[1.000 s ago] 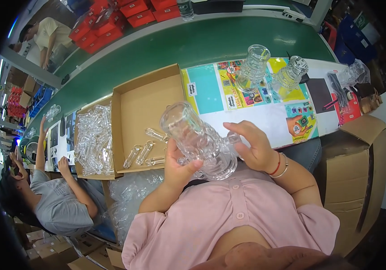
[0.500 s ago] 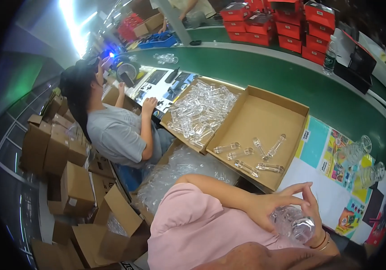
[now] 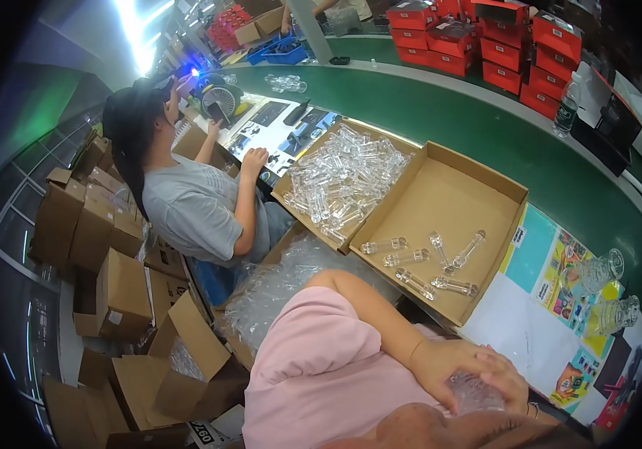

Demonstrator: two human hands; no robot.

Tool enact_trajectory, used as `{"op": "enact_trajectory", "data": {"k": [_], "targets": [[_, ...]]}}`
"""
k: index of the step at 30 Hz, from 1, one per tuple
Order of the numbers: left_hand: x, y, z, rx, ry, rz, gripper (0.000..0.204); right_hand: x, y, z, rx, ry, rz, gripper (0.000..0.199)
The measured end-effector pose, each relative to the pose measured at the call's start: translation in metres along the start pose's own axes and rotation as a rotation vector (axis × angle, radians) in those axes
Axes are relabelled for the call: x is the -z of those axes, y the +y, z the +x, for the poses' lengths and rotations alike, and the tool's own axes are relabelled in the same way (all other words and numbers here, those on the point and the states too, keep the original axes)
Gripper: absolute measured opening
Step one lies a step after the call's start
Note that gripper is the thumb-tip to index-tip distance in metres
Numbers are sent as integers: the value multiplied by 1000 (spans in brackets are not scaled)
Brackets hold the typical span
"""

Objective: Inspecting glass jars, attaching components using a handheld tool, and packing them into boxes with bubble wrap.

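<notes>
Close to my chest, a clear, ridged glass-like piece [image 3: 475, 393] sits between my two hands. My left hand [image 3: 444, 365] is wrapped round its left side, fingers reaching over the top. From the other side my right hand [image 3: 512, 383] grips it, with a band at the wrist. The fingers overlap above the piece, hiding much of it. Two similar clear flared pieces, a farther one [image 3: 598, 272] and a nearer one [image 3: 616, 314], stand at the right on a printed sheet [image 3: 519, 299]. Left of my hands, a shallow cardboard tray [image 3: 456, 194] holds several clear tube-like parts [image 3: 405, 257].
A second cardboard tray [image 3: 343, 241] is heaped with clear parts. At the left sits a co-worker in a grey shirt [image 3: 194, 209]. Cardboard boxes [image 3: 123, 295] crowd the floor. Red boxes [image 3: 504, 52] and a water bottle [image 3: 566, 108] stand along the green belt [image 3: 456, 123].
My right hand's fingers, raised and spread apart before, have folded down over the clear piece and meet my left fingers. The view has shifted slightly.
</notes>
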State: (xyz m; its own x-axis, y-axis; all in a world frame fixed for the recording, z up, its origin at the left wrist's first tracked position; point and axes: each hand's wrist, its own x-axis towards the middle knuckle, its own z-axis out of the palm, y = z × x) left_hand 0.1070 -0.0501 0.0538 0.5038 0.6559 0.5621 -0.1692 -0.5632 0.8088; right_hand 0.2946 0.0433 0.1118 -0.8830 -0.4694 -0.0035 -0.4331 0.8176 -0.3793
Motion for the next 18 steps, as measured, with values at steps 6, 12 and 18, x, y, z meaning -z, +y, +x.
{"op": "enact_trajectory", "data": {"k": [6, 12, 18], "targets": [[25, -34, 11, 328, 120, -358, 54, -25, 9, 14, -582, 1026, 1474, 70], [65, -44, 27, 693, 565, -1124, 45, -46, 41, -9, -723, 1365, 999, 65], [102, -48, 67, 625, 552, -1061, 43, -75, 23, -51, -648, 1660, 939, 64]]}}
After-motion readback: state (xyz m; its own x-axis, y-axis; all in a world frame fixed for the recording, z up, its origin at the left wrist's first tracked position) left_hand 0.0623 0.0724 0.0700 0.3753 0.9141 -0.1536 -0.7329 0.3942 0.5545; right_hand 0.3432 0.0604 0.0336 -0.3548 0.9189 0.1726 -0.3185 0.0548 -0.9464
